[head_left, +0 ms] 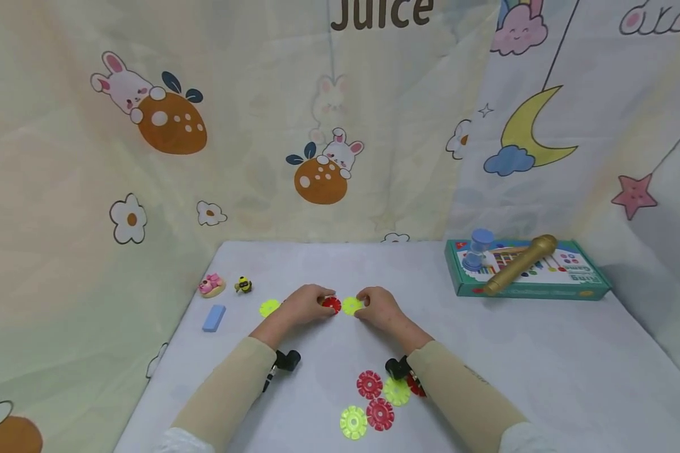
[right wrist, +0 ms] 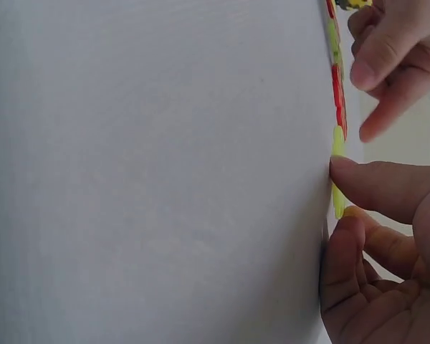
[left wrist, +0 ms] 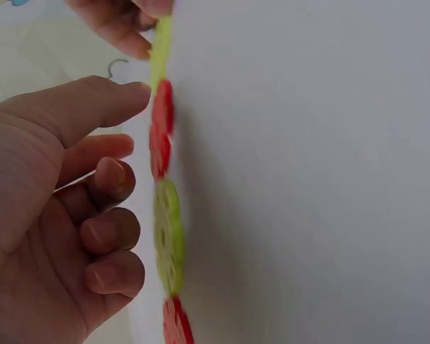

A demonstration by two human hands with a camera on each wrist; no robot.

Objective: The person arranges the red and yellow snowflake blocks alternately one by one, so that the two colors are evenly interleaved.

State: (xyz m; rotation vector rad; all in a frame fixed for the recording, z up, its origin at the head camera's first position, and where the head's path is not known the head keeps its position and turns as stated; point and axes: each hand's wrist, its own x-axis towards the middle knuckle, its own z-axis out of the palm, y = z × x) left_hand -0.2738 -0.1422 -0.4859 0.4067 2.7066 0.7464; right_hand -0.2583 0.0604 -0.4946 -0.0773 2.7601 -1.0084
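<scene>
Right hand pinches the yellow disc by its outer rim, seemingly leaving free the edge facing the red disc. Left hand beside red, fingers loosely curled, grasping nothing; contact unclear. Row on tabletop, colours alternating. Loose discs nearer, presumably for reach.

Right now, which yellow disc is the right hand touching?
The yellow disc at the right end of the far row; no other yellow one touches the right hand.
</scene>
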